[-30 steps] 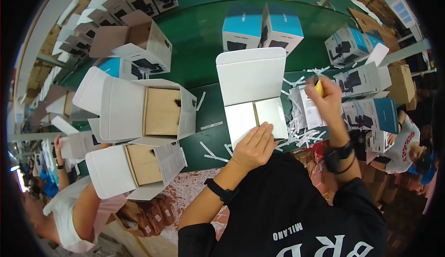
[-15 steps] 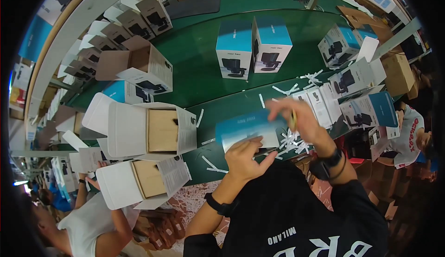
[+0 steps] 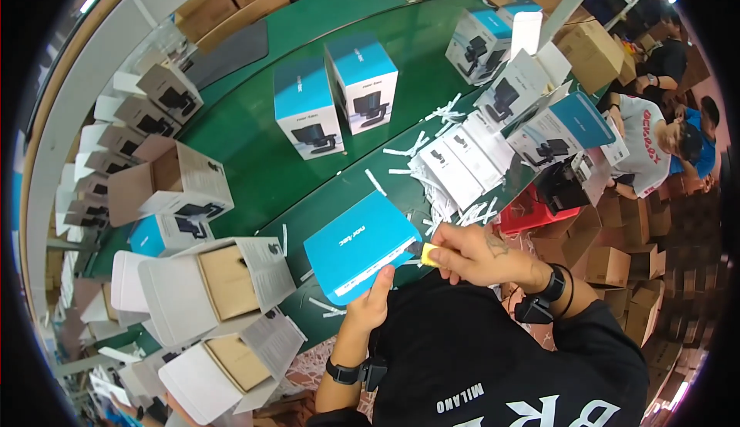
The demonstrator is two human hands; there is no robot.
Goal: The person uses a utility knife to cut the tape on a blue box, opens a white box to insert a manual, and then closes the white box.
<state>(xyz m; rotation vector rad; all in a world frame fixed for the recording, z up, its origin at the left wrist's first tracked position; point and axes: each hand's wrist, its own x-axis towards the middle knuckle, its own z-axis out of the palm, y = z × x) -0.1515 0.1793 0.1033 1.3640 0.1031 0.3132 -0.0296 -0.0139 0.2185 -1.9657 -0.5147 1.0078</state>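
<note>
Blue-topped box (image 3: 361, 243) lies at the middle of the frame in the head view, its near edge toward the person's black shirt (image 3: 493, 350). From where I stand, the left hand (image 3: 365, 310) has its thumb along that edge — the other fingers are hidden, so I cannot tell how they close. The right hand (image 3: 479, 256) pinches a small yellow tool (image 3: 428, 254) between thumb and fingers, its dark end at the box's right corner. Paper strips (image 3: 436, 205) and a stack of white booklets (image 3: 466, 161) lie right of centre on the green table (image 3: 254, 184). Two blue-and-white boxes (image 3: 362, 92) stand upper middle — and open white cartons (image 3: 173, 296) crowd the lower left.
</note>
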